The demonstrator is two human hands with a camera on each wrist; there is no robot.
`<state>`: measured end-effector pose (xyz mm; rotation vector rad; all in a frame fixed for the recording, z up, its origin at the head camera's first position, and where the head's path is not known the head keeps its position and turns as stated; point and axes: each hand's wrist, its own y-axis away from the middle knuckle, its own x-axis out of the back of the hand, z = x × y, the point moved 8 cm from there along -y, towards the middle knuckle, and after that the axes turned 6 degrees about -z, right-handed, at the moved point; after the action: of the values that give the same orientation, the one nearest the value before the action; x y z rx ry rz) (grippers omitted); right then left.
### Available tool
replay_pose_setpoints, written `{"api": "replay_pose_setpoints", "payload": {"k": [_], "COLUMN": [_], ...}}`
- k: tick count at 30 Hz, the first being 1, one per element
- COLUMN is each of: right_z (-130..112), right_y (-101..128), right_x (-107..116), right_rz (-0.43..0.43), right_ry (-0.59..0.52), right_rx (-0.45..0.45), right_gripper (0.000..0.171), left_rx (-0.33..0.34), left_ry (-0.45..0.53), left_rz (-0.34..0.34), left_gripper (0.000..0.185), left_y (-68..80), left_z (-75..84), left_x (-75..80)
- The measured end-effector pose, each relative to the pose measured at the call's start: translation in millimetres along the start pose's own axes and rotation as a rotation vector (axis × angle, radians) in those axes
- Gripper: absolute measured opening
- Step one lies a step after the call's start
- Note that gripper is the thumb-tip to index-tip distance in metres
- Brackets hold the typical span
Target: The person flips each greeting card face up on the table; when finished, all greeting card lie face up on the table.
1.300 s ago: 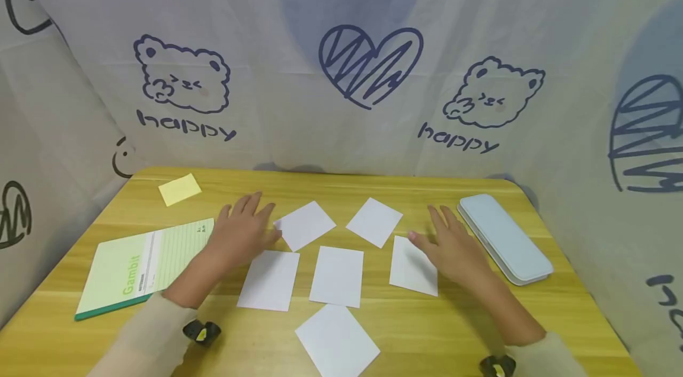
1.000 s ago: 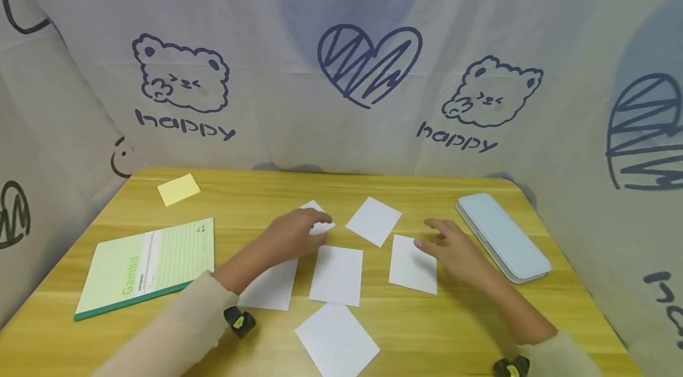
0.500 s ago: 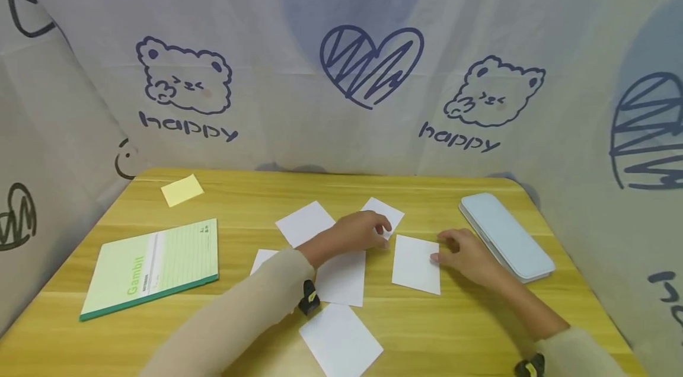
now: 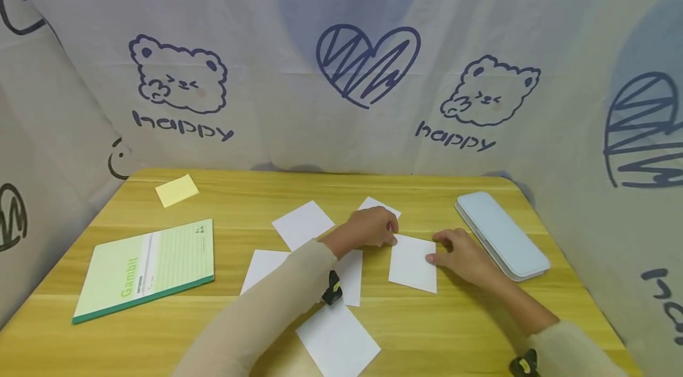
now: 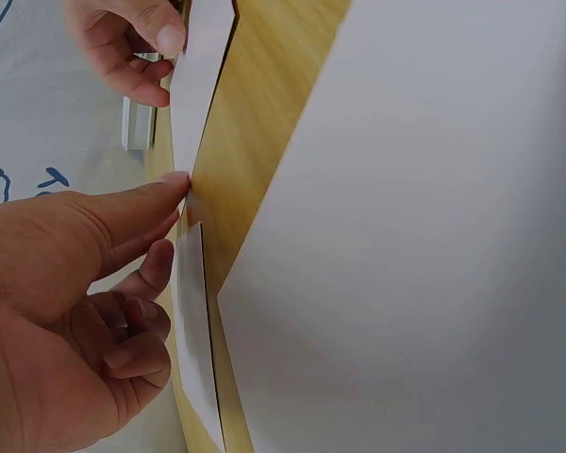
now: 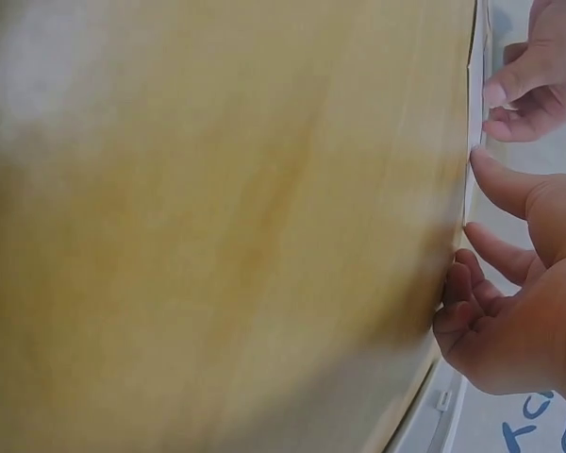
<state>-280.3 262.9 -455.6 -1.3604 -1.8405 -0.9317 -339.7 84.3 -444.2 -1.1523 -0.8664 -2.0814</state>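
A white paper sheet (image 4: 413, 265) lies on the wooden table between both hands. My left hand (image 4: 370, 226) has crossed over other sheets, and its thumb and index finger pinch this sheet's far left corner. On the opposite side, my right hand (image 4: 465, 256) holds the far right corner and right edge between thumb and index finger. In the left wrist view, the left thumb lies on the white sheet's corner (image 5: 200, 90), other fingers curled. The right wrist view shows the right hand (image 6: 524, 274) at the sheet's thin edge. Behind the left hand, another sheet (image 4: 380, 205) is partly covered.
More white sheets lie about: one far left (image 4: 302, 224), one near left (image 4: 262, 267), one mid-table (image 4: 352, 282) under the left sleeve, one in front (image 4: 338, 341). A green notebook (image 4: 146, 270) and yellow sticky notes (image 4: 177, 190) are left; a pale blue case (image 4: 501, 236) is right.
My left hand has swept right from beside the notebook, over the sheets, to the rightmost sheet's corner. My right hand has lowered slightly and its fingers have drawn in at the sheet's right edge.
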Motion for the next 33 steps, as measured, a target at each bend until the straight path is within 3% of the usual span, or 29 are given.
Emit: {"api": "replay_pose_setpoints", "payload": {"k": [6, 17, 24, 33], "right_z": [0, 2, 2, -12], "right_y": [-1, 4, 6, 16], "right_x": [-1, 0, 6, 12], "right_rz": [0.000, 0.041, 0.062, 0.070], "right_ry": [0.016, -0.084, -0.226, -0.499], "right_rx": [-0.012, -0.033, -0.011, 0.082], "right_gripper": [0.052, 0.048, 0.046, 0.048], "left_rx": [0.024, 0.023, 0.032, -0.082], "left_ry": [0.002, 0.105, 0.291, 0.644], "left_rz": [-0.010, -0.009, 0.060, 0.078], "left_gripper": [0.018, 0.011, 0.015, 0.014], "left_y": [-0.4, -3.2, 2.6, 20.5], "left_z": [0.5, -0.9, -0.8, 0.8], "left_x": [0.0, 0.9, 7.9, 21.8]}}
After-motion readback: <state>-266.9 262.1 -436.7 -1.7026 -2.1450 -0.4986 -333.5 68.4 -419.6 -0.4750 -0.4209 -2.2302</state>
